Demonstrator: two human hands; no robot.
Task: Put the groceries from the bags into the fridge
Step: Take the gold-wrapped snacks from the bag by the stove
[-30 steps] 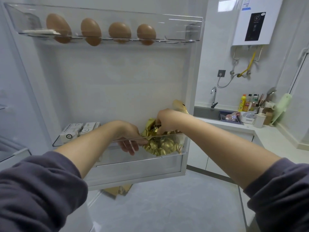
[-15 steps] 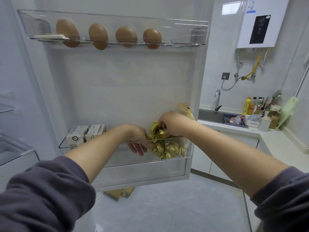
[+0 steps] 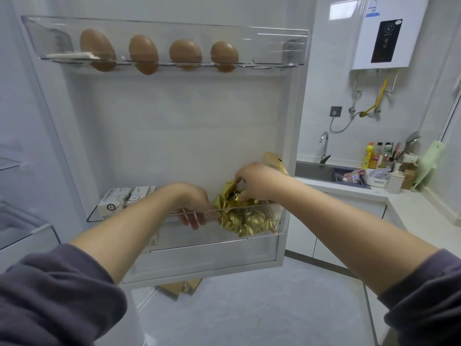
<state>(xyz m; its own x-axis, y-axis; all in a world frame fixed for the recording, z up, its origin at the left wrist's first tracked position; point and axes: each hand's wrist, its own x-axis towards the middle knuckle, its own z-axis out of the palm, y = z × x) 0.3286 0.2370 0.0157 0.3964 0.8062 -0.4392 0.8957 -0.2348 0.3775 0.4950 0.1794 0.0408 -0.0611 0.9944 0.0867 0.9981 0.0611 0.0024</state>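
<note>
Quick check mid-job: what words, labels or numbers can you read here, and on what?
No text is legible.
On the white cartons: a round mark and print, blurred.
On the gold bag: dark label beside the right hand, unreadable.
On the water heater: dark panel with round emblem, characters too small.
On the yellow bottle: label blurred.

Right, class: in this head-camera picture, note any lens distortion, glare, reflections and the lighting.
Head view: wide-angle distortion bows the upper door shelf and stretches the leftmost egg; a bright reflection glares on the wall tile; light is soft and even, shadows faint; the gold packet glints through the clear lower door shelf; the sleeves loom large at the bottom corners.
</note>
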